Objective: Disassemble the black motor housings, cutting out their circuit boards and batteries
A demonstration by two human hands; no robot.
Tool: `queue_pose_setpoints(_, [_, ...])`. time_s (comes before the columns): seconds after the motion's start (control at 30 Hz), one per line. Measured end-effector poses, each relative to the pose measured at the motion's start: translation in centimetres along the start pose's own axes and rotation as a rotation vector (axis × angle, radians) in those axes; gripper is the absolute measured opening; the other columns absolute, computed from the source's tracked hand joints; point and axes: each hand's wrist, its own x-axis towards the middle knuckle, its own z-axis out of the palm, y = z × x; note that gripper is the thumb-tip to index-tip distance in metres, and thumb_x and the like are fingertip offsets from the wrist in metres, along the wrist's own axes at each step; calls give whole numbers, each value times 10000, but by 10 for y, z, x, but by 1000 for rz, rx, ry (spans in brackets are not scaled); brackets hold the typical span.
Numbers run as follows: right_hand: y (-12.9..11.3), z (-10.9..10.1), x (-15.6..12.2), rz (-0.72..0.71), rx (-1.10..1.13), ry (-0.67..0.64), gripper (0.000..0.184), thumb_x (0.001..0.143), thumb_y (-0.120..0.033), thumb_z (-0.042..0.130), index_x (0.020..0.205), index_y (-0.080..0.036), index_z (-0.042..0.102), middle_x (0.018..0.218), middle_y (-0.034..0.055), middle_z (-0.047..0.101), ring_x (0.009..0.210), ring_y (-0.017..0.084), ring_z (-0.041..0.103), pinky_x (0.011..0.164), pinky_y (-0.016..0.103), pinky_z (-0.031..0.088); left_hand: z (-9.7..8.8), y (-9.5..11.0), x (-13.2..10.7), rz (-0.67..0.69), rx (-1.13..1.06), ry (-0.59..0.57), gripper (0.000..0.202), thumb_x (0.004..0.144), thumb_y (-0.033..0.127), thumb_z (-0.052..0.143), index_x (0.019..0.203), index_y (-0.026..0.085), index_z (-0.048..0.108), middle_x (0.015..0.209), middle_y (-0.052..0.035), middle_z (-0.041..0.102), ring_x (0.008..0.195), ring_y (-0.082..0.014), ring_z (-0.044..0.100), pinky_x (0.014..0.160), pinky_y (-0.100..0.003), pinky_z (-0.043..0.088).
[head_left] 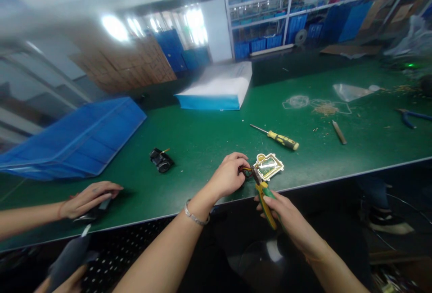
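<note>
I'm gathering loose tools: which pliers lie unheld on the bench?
The blue-handled pliers at the picture's right edge; the yellow-and-green-handled pliers are held in the person's right hand.

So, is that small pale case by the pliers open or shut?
Open: the pale case lies uncovered, its inside showing from above.

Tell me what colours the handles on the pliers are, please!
The pliers' handles are yellow and green, best seen in the head view.
</note>
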Motion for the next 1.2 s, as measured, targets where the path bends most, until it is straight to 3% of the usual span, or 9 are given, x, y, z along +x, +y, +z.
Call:
queue_pose_setpoints(0.4, [1,0,2,-28,-129,18,401,869,-496,519,1047,-155,634,858,56,648,795,179,586,732,301,472,-2,3,1,0,22,-5,269,710,39,481,863,196,638,1174,-42,549,1124,-210,504,1030,-376,405])
queue_pose_setpoints(0.63, [4,2,5,-91,-224,33,431,866,-561,494,953,-157,618,852,57,628,732,168,578,649,287,480,-2,2,0,-3,28,-10,261,704,36,492,848,193,642,1179,-40,550,1111,-213,508,1026,-377,412])
queue_pose_setpoints(0.87, [12,5,8,-87,-178,18,451,881,-538,485,1163,-187,504,946,58,615,837,199,636,741,343,532,-2,2,1,8,26,-4,279,699,37,485,852,203,649,1174,-32,551,1112,-212,505,1029,-375,409])
queue_pose_setpoints(1.03, [13,6,10,-92,-259,41,406,890,-492,480,1152,-182,494,879,39,591,733,164,597,638,309,536,-2,4,2,12,37,-12,281,694,40,483,844,202,656,1170,-35,551,1103,-218,506,1019,-380,414])
queue_pose_setpoints(1.2, [12,7,10,-161,-332,111,403,880,-499,503,1136,-187,510,719,-5,541,585,126,500,515,254,452,0,4,2,37,35,-11,288,697,44,482,868,200,653,1162,-42,550,1100,-218,508,1013,-380,417])
